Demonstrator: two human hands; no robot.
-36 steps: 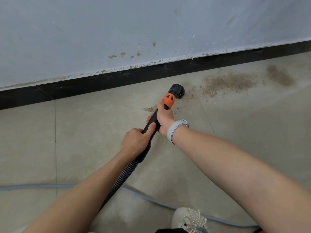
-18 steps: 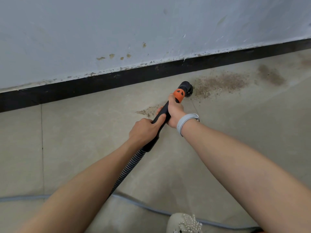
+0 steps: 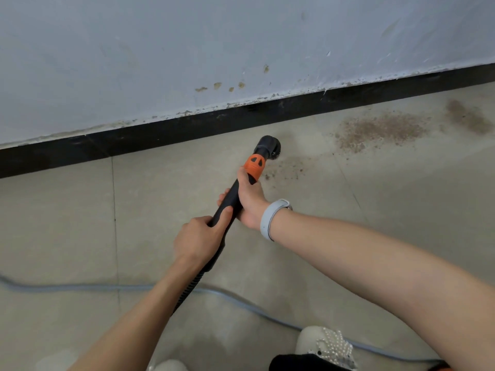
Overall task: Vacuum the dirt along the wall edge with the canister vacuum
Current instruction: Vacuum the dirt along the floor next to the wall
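both hands clench the wand (image 3: 230,199): left hand (image 3: 198,241) low near the hose (image 3: 187,290), right hand (image 3: 250,199) up by the orange collar (image 3: 254,166). the brush (image 3: 269,147) sits on the floor (image 3: 67,223) near the skirting (image 3: 160,135), thin dirt (image 3: 284,170) just beside it. best to keep the brush flat and sweep slowly right, toward the big patch (image 3: 375,131) and far patch (image 3: 466,116).

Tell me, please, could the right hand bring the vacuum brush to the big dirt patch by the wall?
Probably yes: the right hand grips the wand, and only bare floor lies between brush and patch.
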